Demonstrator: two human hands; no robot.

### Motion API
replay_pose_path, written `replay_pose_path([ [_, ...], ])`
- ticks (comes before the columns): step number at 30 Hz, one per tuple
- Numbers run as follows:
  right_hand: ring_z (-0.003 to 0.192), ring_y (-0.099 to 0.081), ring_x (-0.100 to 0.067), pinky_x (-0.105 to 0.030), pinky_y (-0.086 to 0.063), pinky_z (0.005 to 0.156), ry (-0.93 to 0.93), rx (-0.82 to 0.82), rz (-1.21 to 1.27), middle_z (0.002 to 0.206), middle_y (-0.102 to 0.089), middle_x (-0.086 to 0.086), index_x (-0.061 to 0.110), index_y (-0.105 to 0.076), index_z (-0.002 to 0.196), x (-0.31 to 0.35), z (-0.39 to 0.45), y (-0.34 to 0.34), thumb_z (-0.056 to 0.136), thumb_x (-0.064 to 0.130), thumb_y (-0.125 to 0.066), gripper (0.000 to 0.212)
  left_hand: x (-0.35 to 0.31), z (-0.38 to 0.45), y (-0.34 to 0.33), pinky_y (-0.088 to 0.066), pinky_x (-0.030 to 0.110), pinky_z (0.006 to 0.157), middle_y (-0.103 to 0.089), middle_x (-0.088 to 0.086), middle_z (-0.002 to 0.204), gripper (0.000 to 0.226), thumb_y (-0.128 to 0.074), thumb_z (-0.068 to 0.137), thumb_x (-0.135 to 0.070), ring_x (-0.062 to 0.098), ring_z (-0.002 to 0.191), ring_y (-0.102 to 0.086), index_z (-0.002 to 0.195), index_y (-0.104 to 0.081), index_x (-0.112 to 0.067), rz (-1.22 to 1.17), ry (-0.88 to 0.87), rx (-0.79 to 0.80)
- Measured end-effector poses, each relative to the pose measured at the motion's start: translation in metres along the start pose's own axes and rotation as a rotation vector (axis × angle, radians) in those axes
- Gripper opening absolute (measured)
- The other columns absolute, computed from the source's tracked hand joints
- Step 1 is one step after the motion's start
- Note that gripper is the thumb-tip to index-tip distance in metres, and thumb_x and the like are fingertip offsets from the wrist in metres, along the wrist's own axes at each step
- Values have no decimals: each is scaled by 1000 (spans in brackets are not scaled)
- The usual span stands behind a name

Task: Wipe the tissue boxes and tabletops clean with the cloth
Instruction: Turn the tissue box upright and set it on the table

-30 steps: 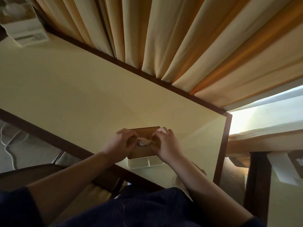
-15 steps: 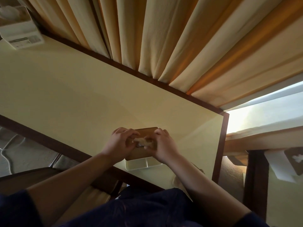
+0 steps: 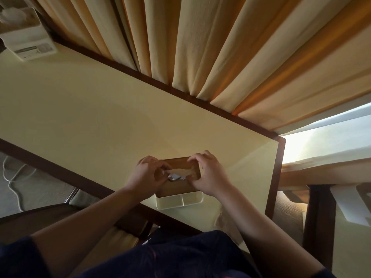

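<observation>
- Presently, item one: tissue box (image 3: 178, 186), brown wooden lid over a pale white base with open front compartments, standing near the front right corner of the cream table (image 3: 84, 117).
- Left hand (image 3: 147, 175): fingers curled, pinching the crumpled tissue (image 3: 176, 174) at the slot in the lid.
- Right hand (image 3: 208, 175): fingers curled over the lid's right end, also at the tissue; whether it pinches the paper or only steadies the lid I cannot tell.
- Cloth: a pale tan piece (image 3: 224, 219) lies on the table's front edge just beside the right forearm; probably the wiping cloth, though too dim to confirm. Neither hand holds it.
- Risks, as judged: a hard tug could tear the tissue or lift the lid off its base; the box sits near the front edge and a push could slide it off; a forearm could brush the cloth to the floor.
- Second tissue box (image 3: 26, 41), white, at the table's far left corner, well apart.
- Surroundings: orange-cream curtain (image 3: 200, 47) hanging along the far edge; white cable (image 3: 12, 181) on the floor at left; chair (image 3: 40, 219) below the left arm; another table (image 3: 351, 207) at right.
- Obstructions: none between the hands and the box.
</observation>
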State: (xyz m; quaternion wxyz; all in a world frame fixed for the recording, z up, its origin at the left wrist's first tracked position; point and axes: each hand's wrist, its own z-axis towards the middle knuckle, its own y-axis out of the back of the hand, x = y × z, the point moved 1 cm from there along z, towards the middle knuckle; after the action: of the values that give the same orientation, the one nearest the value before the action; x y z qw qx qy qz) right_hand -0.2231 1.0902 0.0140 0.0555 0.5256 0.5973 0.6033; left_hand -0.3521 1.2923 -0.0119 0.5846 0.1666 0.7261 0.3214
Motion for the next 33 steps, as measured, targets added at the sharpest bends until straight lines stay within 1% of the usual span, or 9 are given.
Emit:
replay_pose_path([
  [4, 85, -65, -21, -33, -49, 68, 12, -12, -48, 93, -71, 4, 23, -80, 102, 0, -7, -9, 89, 33, -77, 16, -3, 0, 1, -50, 38, 87, -67, -17, 89, 31, -55, 81, -46, 10, 93, -59, 99, -76, -32, 1, -6, 28],
  [9, 93, -74, -21, -35, -58, 79, -131, 20, 74, 103, -80, 3, 30, -80, 115, 7, -7, -18, 94, 38, -77, 23, -4, 0, 1, -50, 37, 84, -66, -15, 88, 32, -55, 82, -47, 10, 91, -58, 99, -77, -29, -4, -24, 21],
  [15, 91, -69, -23, -34, -53, 73, -143, 5, -8, 99, -71, 4, 29, -80, 102, 9, -2, -20, 88, 27, -77, 14, -5, -2, -2, -52, 40, 85, -68, -18, 87, 31, -57, 85, -48, 10, 91, -59, 96, -77, -27, -7, -63, -9],
  [19, 87, -68, -13, -33, -56, 76, -146, 15, 118, 98, -75, 10, 33, -77, 101, 1, -1, -15, 85, 31, -78, 16, -2, -6, -3, -52, 45, 94, -68, -15, 112, 39, -62, 83, -49, 14, 109, -58, 114, -72, -28, 26, -74, -28],
  [23, 110, -54, -15, -35, -50, 85, -54, -46, 20, 123, -60, 10, 34, -62, 131, -9, -5, 2, 77, 46, -75, 57, 2, -12, 2, -35, 50, 120, -46, -7, 151, 97, -66, 72, -78, 21, 139, -41, 151, -47, -26, 212, -46, 67],
  [26, 154, -20, -25, -53, -37, 120, -37, 200, -188, 169, -20, 8, 40, -15, 165, -16, -4, 10, 68, 65, -87, 123, 9, -13, 8, -9, 54, 129, -26, -2, 165, 146, -58, 51, -101, 24, 154, -22, 165, -18, -19, 410, 41, 238],
  [28, 161, 0, -28, -57, -18, 128, -10, 335, -333, 175, 3, 10, 41, 17, 164, -18, -4, 6, 61, 71, -89, 151, 10, -14, 9, -3, 56, 129, -26, 1, 166, 153, -59, 48, -102, 25, 155, -19, 166, -11, -16, 554, 45, 300],
  [30, 160, -5, -29, -55, -15, 130, 13, 322, -389, 175, -3, 4, 36, 20, 164, -20, -5, -2, 62, 67, -91, 154, 7, -13, 8, -3, 55, 129, -30, 1, 162, 149, -63, 52, -96, 25, 154, -22, 165, -13, -14, 630, 40, 320],
  [33, 155, -18, -26, -51, -17, 130, 14, 226, -359, 169, -19, 4, 29, -1, 166, -27, -7, -6, 62, 64, -91, 142, -7, -5, 12, -2, 57, 129, -32, 0, 159, 139, -68, 56, -87, 24, 152, -23, 163, -17, -15, 649, 35, 345],
])
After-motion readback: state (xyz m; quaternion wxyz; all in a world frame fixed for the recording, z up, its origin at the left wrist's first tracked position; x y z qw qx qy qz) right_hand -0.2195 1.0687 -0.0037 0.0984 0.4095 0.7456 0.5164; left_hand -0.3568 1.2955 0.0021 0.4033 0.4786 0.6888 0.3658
